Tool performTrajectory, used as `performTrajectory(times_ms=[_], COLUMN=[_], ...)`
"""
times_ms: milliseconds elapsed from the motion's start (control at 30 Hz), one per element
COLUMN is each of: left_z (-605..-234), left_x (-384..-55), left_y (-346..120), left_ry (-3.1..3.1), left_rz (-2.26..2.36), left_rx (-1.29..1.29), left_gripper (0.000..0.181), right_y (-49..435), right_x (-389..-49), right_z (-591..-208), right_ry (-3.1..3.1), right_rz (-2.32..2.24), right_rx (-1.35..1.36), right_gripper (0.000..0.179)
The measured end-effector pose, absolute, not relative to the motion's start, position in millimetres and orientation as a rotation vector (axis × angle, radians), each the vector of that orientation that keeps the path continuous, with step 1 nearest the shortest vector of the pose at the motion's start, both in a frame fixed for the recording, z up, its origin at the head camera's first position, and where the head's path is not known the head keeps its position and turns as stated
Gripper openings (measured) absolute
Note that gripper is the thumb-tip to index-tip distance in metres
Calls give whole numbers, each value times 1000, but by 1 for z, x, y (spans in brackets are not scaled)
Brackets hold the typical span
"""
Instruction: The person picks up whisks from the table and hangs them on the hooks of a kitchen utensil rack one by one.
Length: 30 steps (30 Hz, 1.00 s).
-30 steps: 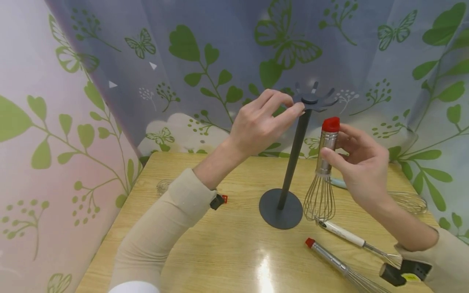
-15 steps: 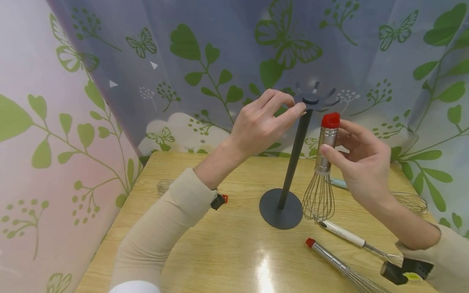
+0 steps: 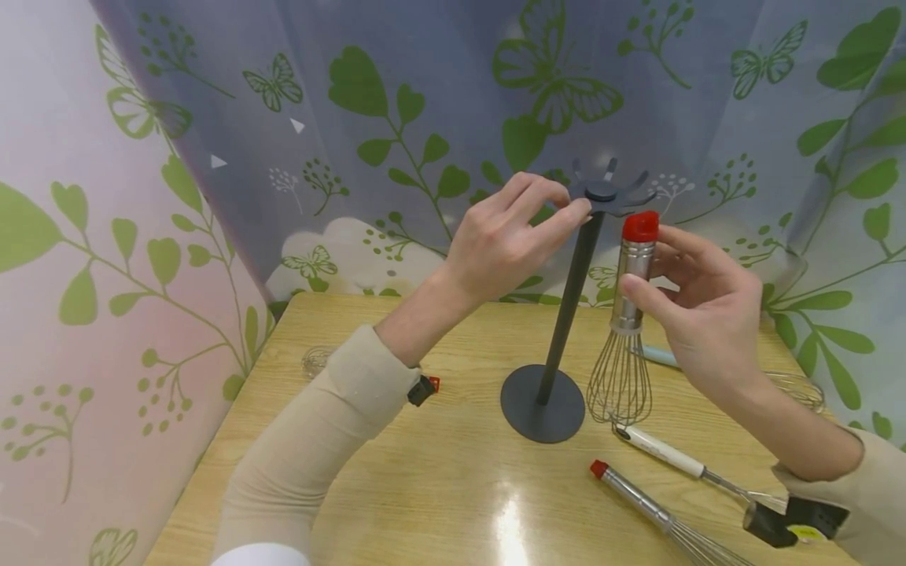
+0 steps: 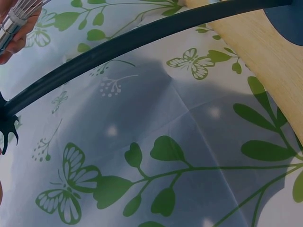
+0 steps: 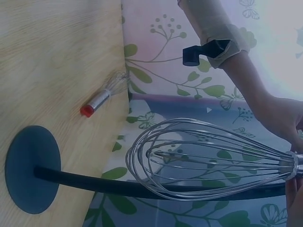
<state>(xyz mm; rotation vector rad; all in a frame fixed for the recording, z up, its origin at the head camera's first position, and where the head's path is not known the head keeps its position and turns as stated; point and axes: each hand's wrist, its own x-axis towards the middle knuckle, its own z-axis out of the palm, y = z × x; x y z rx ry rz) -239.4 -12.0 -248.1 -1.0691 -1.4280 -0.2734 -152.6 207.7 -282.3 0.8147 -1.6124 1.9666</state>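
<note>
My left hand [image 3: 513, 228] pinches a hook at the left of the top of a dark grey utensil stand [image 3: 572, 303], which stands upright on a round base. In my right hand [image 3: 715, 314] is a whisk [image 3: 632, 287] with a steel handle and red end cap, gripped between thumb and fingers. It hangs wires down above the table, just right of the pole, its red cap a little below the hooks. In the right wrist view the whisk's wire loops [image 5: 208, 161] overlap the pole. The left wrist view catches the whisk's lower handle [image 4: 12, 26] at the upper left.
On the wooden table [image 3: 425, 479] lie a white-handled whisk [image 3: 665, 452], a red-capped steel whisk [image 3: 637, 495] and a light-blue-handled whisk [image 3: 658, 356], all at the right. Another red-capped whisk [image 5: 98, 101] lies at the left, partly behind my left forearm. A patterned curtain [image 3: 439, 102] hangs behind.
My right hand has raised the whisk slightly and shifted a little to the right. The left hand keeps its place at the stand's top.
</note>
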Motion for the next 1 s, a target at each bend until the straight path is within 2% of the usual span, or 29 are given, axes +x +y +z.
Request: performTrajectory(times_ms=[700,1000], left_z=[-248,-248], left_x=[-239,-238], left_y=[-12,-13], left_ry=[-1434,-1436], left_rz=[-266,-267], left_rx=[-1066,-1067], left_gripper=[17,17], right_y=[207,202], right_x=[-155,-150], right_z=[-277,-273], right_ry=[-1621,-1704], right_rz=[1984,1942], right_rx=[799,682], right_gripper=[49,46])
